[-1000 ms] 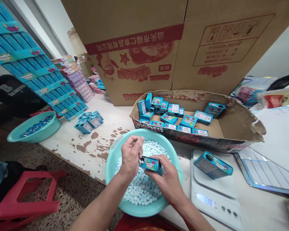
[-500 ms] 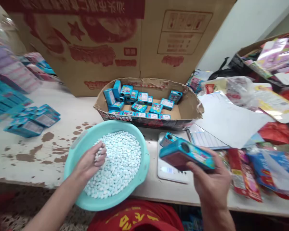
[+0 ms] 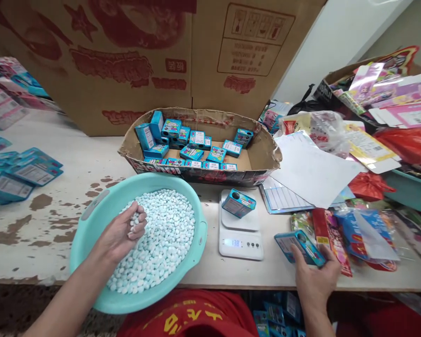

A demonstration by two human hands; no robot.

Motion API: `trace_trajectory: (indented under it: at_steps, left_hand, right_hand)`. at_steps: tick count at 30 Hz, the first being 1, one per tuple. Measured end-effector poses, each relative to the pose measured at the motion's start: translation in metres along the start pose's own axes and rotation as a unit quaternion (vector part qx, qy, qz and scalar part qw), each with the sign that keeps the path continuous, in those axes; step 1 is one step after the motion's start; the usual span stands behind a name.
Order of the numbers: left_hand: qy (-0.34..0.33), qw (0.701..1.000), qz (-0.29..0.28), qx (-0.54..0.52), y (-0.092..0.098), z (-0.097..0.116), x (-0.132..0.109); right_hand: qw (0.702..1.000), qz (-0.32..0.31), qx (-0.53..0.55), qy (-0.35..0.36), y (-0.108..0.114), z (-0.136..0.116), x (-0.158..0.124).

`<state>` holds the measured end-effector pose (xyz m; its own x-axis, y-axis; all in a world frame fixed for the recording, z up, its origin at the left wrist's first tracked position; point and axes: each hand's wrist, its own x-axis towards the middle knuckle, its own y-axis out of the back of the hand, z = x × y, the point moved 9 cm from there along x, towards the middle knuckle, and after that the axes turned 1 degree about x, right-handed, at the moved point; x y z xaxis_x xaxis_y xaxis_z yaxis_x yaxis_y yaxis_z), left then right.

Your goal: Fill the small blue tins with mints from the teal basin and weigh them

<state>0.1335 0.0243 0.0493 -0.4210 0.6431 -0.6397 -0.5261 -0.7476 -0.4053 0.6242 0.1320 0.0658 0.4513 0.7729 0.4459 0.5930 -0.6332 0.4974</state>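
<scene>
My left hand (image 3: 121, 231) is closed around several small pale candies, above the turquoise basin (image 3: 77, 252). Loose white and light-blue candies (image 3: 161, 238) fill much of that basin. In my right hand (image 3: 315, 274) is a small blue candy box (image 3: 300, 247), gripped by thumb and fingers low over the table, right of the scale. Another blue box (image 3: 238, 203), with a dark round hole at its top, stands tilted on the white kitchen scale (image 3: 241, 243), whose display is lit and seems to read 138.
Behind the basin, a cut-down cardboard tray (image 3: 259, 174) holds several blue boxes. A large carton (image 3: 203, 89) rises at the back. Flattened blue boxes (image 3: 31, 173) lie at left; papers (image 3: 312, 164) and candy bags (image 3: 358, 234) crowd the right.
My right hand has moved right and down with its blue box, away from over the scale, baring the display. My left hand stays closed on candies over the basin. The view has shifted right.
</scene>
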Motion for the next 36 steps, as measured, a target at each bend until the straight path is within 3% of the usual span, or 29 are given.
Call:
trace_trajectory:
  at_steps: [3,5,7,9,11,13,15,18,21,23,25,29,36]
  left_hand:
    - [0.023,0.999,0.015,-0.036,0.001,-0.003,-0.003]
    - [0.027,0.997,0.015,-0.069,-0.001,-0.003,-0.004]
    - [-0.005,0.994,0.045,-0.102,0.004,-0.001,-0.005]
    - [-0.010,0.989,0.093,-0.114,0.012,-0.006,-0.007]
    - [0.024,0.989,0.089,-0.115,0.011,-0.017,-0.010]
    - [0.035,0.990,0.040,-0.128,0.000,-0.018,-0.016]
    - [-0.005,0.989,0.007,-0.150,-0.012,-0.004,-0.025]
    - [-0.108,0.980,-0.029,-0.162,-0.036,0.028,-0.043]
    - [-0.251,0.960,-0.049,-0.115,-0.059,0.057,-0.057]
    - [-0.317,0.946,-0.029,-0.052,-0.064,0.064,-0.060]
    - [-0.343,0.939,-0.003,-0.005,-0.062,0.063,-0.057]
    - [-0.352,0.936,0.012,0.017,-0.055,0.059,-0.053]
    - [-0.344,0.939,0.002,0.021,-0.060,0.063,-0.057]
  right_hand:
    - [0.983,0.037,-0.035,0.177,-0.004,-0.069,-0.004]
    - [0.978,-0.022,0.030,0.207,-0.034,-0.099,-0.006]
    - [0.971,-0.151,0.111,0.151,-0.084,-0.113,-0.008]
    - [0.945,-0.272,0.173,0.054,-0.130,-0.119,-0.015]
    - [0.926,-0.309,0.217,-0.009,-0.148,-0.129,-0.021]
    - [0.924,-0.281,0.258,0.001,-0.140,-0.152,-0.024]
    - [0.909,-0.292,0.290,0.069,-0.127,-0.188,-0.036]
    - [0.844,-0.394,0.319,0.175,-0.124,-0.243,-0.078]
    - [0.801,-0.448,0.327,0.222,-0.131,-0.275,-0.120]
    - [0.790,-0.463,0.329,0.231,-0.138,-0.284,-0.139]
    - [0.784,-0.475,0.326,0.231,-0.143,-0.287,-0.151]
    - [0.784,-0.492,0.308,0.219,-0.148,-0.285,-0.157]
    - [0.785,-0.505,0.309,0.182,-0.151,-0.288,-0.157]
